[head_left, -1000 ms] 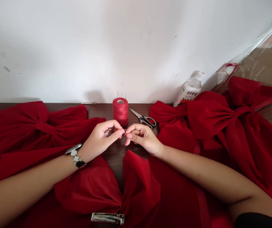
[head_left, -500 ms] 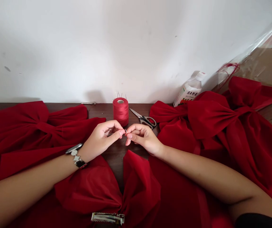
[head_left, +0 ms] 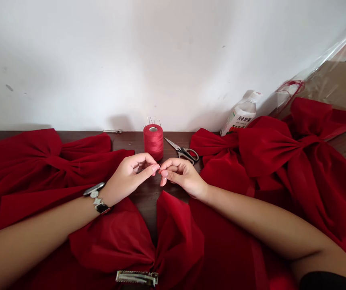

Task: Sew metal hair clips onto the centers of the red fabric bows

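Note:
My left hand [head_left: 129, 175] and my right hand [head_left: 180, 174] meet fingertip to fingertip over the dark table [head_left: 144, 197], both pinched. Between them shows a tiny bright needle [head_left: 160, 167], held in my right fingers. My left fingers pinch something too fine to make out, perhaps thread. A spool of red thread [head_left: 153, 141] with pins stuck in its top stands just behind the hands. A red fabric bow [head_left: 136, 237] with a metal hair clip [head_left: 136, 277] lies under my forearms.
Scissors [head_left: 182, 151] lie right of the spool. More red bows lie at left [head_left: 40, 161] and right [head_left: 281, 149]. A plastic bottle [head_left: 241, 112] leans on the white wall. A small clip [head_left: 112, 131] rests at the table's back edge. Clear plastic and cardboard [head_left: 332, 84] stand far right.
Nothing has visibly moved beyond a slight shift of my fingertips around the needle.

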`<action>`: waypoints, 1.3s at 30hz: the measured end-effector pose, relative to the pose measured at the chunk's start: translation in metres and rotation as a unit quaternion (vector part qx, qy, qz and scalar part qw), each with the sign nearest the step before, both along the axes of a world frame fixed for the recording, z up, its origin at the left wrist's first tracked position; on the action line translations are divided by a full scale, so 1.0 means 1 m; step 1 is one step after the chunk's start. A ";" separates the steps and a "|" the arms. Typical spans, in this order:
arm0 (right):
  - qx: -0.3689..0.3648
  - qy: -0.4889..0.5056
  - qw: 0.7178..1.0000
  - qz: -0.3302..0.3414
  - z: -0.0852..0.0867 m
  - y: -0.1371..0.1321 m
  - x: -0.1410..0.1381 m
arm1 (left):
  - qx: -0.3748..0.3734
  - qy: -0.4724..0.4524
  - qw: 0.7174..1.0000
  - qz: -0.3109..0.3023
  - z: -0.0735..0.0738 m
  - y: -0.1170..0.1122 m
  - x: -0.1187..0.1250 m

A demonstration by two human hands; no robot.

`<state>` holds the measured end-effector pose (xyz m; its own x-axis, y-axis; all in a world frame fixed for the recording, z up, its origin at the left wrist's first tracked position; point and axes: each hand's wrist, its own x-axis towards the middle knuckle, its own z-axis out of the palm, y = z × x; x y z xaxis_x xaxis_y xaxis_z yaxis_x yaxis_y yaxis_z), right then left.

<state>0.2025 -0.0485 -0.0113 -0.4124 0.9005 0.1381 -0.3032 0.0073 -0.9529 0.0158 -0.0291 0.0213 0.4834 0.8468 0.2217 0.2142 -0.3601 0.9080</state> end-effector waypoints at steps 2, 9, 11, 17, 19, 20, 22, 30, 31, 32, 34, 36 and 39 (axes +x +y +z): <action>-0.002 -0.004 1.000 -0.002 0.000 0.000 0.000 | 0.000 -0.002 1.000 -0.001 0.000 0.000 0.000; 0.010 -0.010 1.000 -0.002 -0.001 0.000 0.001 | 0.011 -0.001 1.000 0.010 0.000 -0.001 0.000; 0.009 -0.017 1.000 -0.001 -0.001 0.000 0.001 | 0.011 0.005 1.000 0.011 -0.001 0.000 0.000; 0.008 -0.059 0.998 -0.009 -0.002 0.001 -0.001 | -0.015 0.006 1.000 0.009 -0.002 0.002 0.000; 0.026 -0.064 0.997 -0.037 -0.002 0.000 -0.003 | -0.022 0.008 1.000 0.006 -0.002 0.002 0.000; 0.042 -0.065 0.995 -0.057 -0.002 -0.001 -0.003 | -0.022 0.011 1.000 0.006 -0.002 0.002 0.000; 0.084 -0.075 0.989 -0.091 -0.002 -0.002 -0.004 | -0.020 0.019 1.000 0.006 -0.001 0.001 0.000; 0.193 -0.175 0.956 -0.134 0.002 -0.003 0.000 | -0.001 0.058 0.998 0.007 -0.001 0.000 -0.001; 0.203 -0.187 0.952 -0.130 0.003 -0.003 0.001 | 0.003 0.061 0.998 0.007 -0.001 0.000 0.000; 0.211 -0.196 0.950 -0.123 0.004 -0.003 0.001 | 0.006 0.063 0.998 0.006 -0.001 0.001 0.000; 0.223 -0.206 0.946 -0.109 0.006 -0.003 0.002 | 0.016 0.068 0.998 0.006 -0.001 0.000 0.000; 0.231 -0.210 0.945 -0.102 0.008 -0.003 0.002 | 0.029 0.077 0.997 0.007 -0.002 0.000 0.001; 0.226 -0.204 0.947 -0.101 0.011 -0.003 0.004 | 0.053 0.094 0.994 0.006 -0.002 -0.001 0.001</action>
<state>0.2069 -0.0514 -0.0002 -0.3404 0.8536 0.3944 0.1400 0.4608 -0.8764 0.0172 -0.0306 0.0198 0.5144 0.8297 0.2168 0.3817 -0.4480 0.8084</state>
